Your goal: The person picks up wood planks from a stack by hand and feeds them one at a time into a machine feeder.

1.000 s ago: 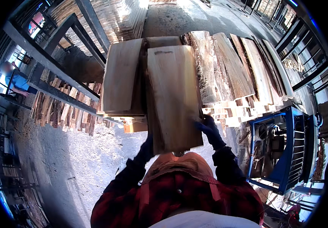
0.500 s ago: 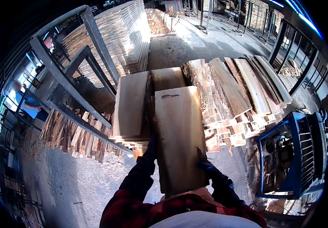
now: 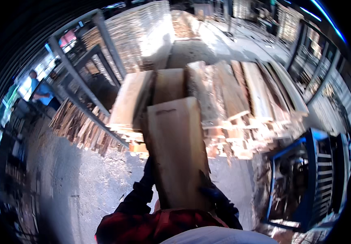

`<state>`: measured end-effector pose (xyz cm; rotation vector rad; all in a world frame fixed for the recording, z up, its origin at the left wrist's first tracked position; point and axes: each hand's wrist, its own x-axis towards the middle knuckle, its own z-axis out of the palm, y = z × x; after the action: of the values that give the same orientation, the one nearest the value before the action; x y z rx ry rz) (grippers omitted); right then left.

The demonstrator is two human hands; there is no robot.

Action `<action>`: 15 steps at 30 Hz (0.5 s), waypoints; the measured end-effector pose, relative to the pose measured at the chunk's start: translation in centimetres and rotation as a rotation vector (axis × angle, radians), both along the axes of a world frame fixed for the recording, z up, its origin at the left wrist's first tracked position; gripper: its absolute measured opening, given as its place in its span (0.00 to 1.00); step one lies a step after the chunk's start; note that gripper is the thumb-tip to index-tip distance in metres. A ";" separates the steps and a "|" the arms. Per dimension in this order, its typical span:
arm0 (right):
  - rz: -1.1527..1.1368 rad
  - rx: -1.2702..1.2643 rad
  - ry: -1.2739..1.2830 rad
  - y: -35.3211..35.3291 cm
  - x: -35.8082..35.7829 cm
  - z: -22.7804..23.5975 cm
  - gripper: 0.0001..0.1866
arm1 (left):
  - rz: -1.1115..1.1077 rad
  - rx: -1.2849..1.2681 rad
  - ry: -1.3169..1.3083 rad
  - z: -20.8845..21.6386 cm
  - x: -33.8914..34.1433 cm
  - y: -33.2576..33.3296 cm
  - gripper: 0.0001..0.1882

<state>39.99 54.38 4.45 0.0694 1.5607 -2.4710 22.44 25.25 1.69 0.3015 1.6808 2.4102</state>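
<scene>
A wide wooden board (image 3: pixel 177 150) with a dark streak near its far end lies lengthwise in front of my body. My gloved left hand (image 3: pixel 150 168) grips its left edge, the fingers partly hidden beneath the wood. At the right edge, near the close end, my gloved right hand (image 3: pixel 208 188) is closed on the same board. The far end of it overlaps the near side of a stack of planks, where a pale board (image 3: pixel 130 97) and a shorter board (image 3: pixel 169 83) lie just beyond. Whether another piece sits under the held board I cannot tell.
More bark-edged planks (image 3: pixel 232 89) are stacked to the right. A grey metal frame (image 3: pixel 82 81) stands at left, beside a heap of offcuts (image 3: pixel 82 126). A blue metal frame (image 3: pixel 311 183) is at the right. Tall lumber stacks (image 3: pixel 130 32) rise behind; a person (image 3: pixel 42 91) stands far left.
The board and both hands have shifted left and slightly nearer in view, still together. The whole scene has swung a little as my head moved, and the picture is blurrier.
</scene>
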 end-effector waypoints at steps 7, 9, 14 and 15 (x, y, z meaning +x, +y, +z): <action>-0.060 0.133 0.219 14.2 15.5 3.7 0.27 | -0.158 0.154 0.123 3.8 11.5 16.0 0.26; -0.086 -0.171 0.169 18.8 20.0 3.5 0.29 | -0.183 0.062 0.071 5.4 15.0 23.8 0.28; -0.473 0.098 0.123 29.1 30.2 2.4 0.37 | -0.418 0.262 -0.473 6.6 19.3 43.3 0.32; -0.560 0.144 0.183 31.4 31.8 2.1 0.38 | -0.510 0.225 -0.408 6.0 19.8 47.4 0.32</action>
<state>71.77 85.82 6.55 0.3587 2.0240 -2.8307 42.23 72.70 7.68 0.2158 1.0129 2.0899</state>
